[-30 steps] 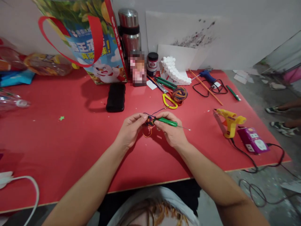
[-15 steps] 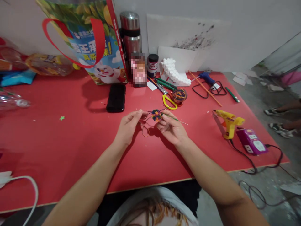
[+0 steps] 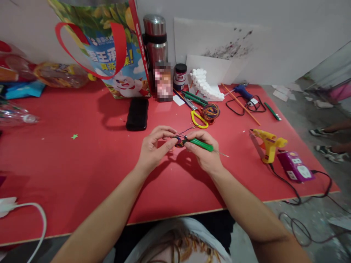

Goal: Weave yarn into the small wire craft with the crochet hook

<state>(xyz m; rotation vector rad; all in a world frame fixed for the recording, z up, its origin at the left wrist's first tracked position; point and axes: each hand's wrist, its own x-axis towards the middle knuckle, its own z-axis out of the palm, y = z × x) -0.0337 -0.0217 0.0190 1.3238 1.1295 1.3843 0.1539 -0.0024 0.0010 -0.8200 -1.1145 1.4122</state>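
Note:
Between my hands is a small round crochet piece [image 3: 180, 142] in dark multicoloured yarn, partly covered by fingers. My left hand [image 3: 153, 148] pinches its left edge between thumb and forefinger, with yarn running near the fingertips. In my right hand [image 3: 204, 151] is a green-handled crochet hook [image 3: 201, 144], held at the right edge of the piece; its thin metal shaft sticks out to the right. A strand leads up from the piece toward a multicoloured yarn ball [image 3: 211, 111], which lies beside yellow-handled scissors [image 3: 199, 120].
On the red table [image 3: 95, 182] are a black case [image 3: 137, 114], a gift bag [image 3: 117, 62], a steel thermos [image 3: 155, 40], a dark jar [image 3: 180, 76] and a white foam model [image 3: 204, 84]. To the right lie a yellow glue gun [image 3: 268, 144], its cord and a purple box [image 3: 295, 166].
Both hands have come closer together around the crochet piece, which has tilted to show less of its face. The hook's green handle now shows above my right fingers.

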